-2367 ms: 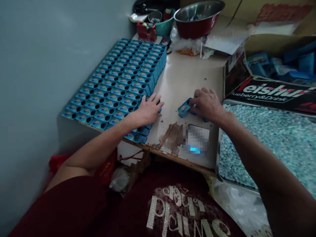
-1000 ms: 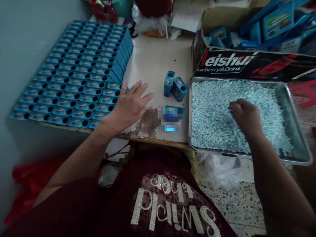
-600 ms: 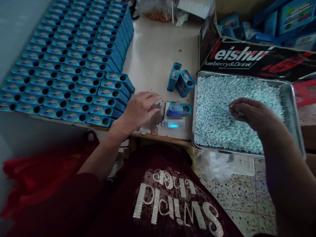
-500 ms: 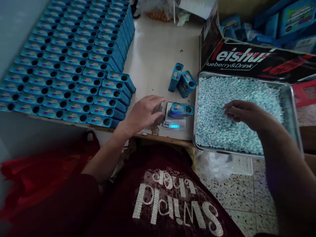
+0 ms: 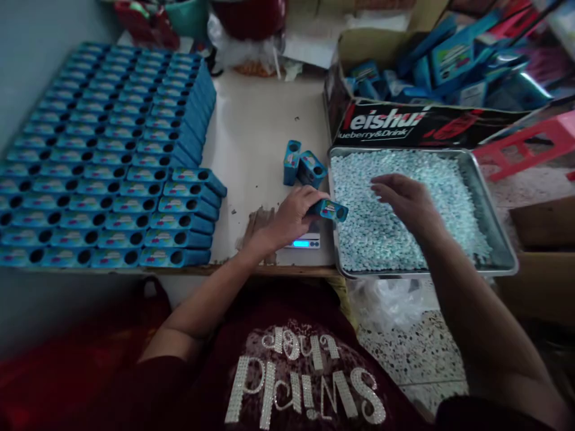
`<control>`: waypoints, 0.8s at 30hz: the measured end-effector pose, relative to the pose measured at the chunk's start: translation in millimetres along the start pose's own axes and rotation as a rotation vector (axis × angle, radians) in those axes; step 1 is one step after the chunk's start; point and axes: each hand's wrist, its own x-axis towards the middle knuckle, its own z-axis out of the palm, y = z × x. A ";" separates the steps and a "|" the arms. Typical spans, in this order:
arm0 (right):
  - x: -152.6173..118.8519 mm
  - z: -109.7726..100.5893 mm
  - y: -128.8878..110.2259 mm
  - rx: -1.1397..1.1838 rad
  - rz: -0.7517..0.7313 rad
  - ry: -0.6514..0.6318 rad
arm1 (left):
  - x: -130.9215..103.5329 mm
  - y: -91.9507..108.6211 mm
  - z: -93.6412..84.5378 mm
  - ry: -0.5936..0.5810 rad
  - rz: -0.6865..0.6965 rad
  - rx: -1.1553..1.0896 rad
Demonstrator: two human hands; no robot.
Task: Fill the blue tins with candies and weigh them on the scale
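Note:
My left hand grips a small blue box with a round dark hole in its top. The box is tilted, its holed end at the left rim of the metal tray. Beneath that hand lies a small digital scale with a lit blue display, partly covered. My right hand is above the pale blue pellets filling the tray. Its fingers are drawn together; whatever is between them cannot be made out. Two more blue boxes, one upright and one leaning, stand behind the scale.
Rows of similar blue boxes stand packed on the table's left side. Behind the tray is a black carton full of blue boxes. A red plastic stool is at the right. A clear plastic bag lies below the table edge.
My left hand has moved right and taken the blue box off the scale, bringing it to the tray's rim. My right hand stays over the pellets. The view has shifted.

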 end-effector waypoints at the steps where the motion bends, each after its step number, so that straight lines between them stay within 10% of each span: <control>1: -1.6 6.0 5.6 0.256 0.106 0.002 | 13.5 7.4 -0.3 0.007 0.072 0.118; 8: -12.0 31.7 35.5 1.350 0.539 0.057 | 86.6 54.1 15.4 0.069 0.409 0.451; 24: 1.0 36.4 54.5 1.465 0.489 0.055 | 72.0 42.4 39.0 0.173 0.123 0.211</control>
